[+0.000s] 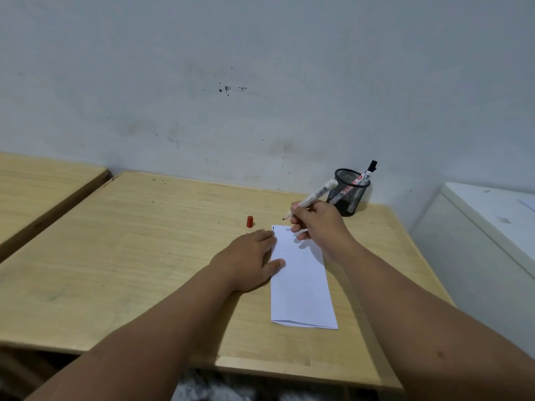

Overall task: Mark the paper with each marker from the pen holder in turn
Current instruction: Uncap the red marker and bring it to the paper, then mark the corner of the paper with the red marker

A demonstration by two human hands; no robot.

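Right hand (317,224) grips the uncapped red marker (312,199), tip just off the paper (301,285); left hand (246,260) lies flat, pinning it. Next: touch tip down, then recap with the red cap (249,221).

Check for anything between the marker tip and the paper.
Nothing visible blocks it. The right hand holds the uncapped marker, its tip just beyond the far edge of the paper. The left hand presses the left edge; the red cap stands aside.

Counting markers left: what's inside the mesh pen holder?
One black-capped marker leans in the pen holder. Its lower end blurs behind the mesh, so more can't be ruled out.
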